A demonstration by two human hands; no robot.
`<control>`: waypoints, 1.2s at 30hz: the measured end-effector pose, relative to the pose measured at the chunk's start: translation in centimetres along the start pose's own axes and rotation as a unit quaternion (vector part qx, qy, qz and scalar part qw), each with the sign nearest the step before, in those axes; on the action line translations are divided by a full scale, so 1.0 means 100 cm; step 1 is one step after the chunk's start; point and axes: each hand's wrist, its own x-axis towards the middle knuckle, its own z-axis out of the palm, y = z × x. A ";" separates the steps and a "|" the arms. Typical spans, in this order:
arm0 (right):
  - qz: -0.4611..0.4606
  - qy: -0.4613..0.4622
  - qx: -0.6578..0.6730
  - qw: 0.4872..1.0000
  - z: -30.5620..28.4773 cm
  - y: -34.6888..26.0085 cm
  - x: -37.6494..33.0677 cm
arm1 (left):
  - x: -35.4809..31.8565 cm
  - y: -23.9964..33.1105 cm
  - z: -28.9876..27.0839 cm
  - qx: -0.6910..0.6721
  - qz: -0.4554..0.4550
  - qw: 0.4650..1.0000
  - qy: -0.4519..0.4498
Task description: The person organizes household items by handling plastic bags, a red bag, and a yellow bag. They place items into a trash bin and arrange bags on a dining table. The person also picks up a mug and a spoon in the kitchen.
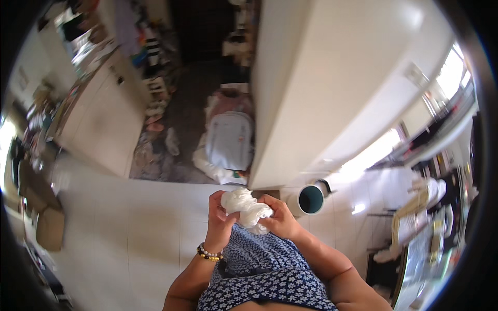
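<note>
In front of my body, both hands hold a crumpled white bundle point(244, 205). It is thin and heavily wrinkled; whether it is plastic or cloth I cannot tell. My left hand point(220, 220) closes on its left side, the thumb over the front. A beaded bracelet point(209, 254) circles that wrist. On the other side, my right hand point(281, 220) grips the bundle's right end with bent fingers. Just beyond my right hand stands a round white bin point(294, 201) with a dark teal inside.
A pale wall point(327, 88) rises ahead to the right. Within the dark doorway lie a grey backpack point(228, 140) and shoes point(154, 124), beside a white cabinet point(106, 114). A cardboard box point(50, 228) sits far left. To the right is a cluttered table point(415, 264).
</note>
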 end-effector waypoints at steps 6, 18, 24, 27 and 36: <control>-0.066 0.097 -0.165 0.979 -0.051 -0.023 -0.119 | -0.006 -0.029 0.081 0.324 0.158 0.924 -0.130; -0.093 0.357 0.445 0.816 -0.205 0.039 -0.300 | -0.046 -0.108 0.276 -0.122 -0.315 0.926 -0.170; -0.052 0.363 0.372 0.853 -0.271 0.047 -0.356 | -0.050 -0.147 0.328 -0.033 -0.254 0.953 -0.162; -0.036 0.360 0.209 0.909 -0.285 0.024 -0.394 | -0.025 -0.159 0.325 0.407 0.121 0.892 -0.157; 0.112 0.494 -0.554 0.661 -0.353 0.041 -0.436 | 0.011 -0.155 0.346 0.326 -0.144 0.869 -0.345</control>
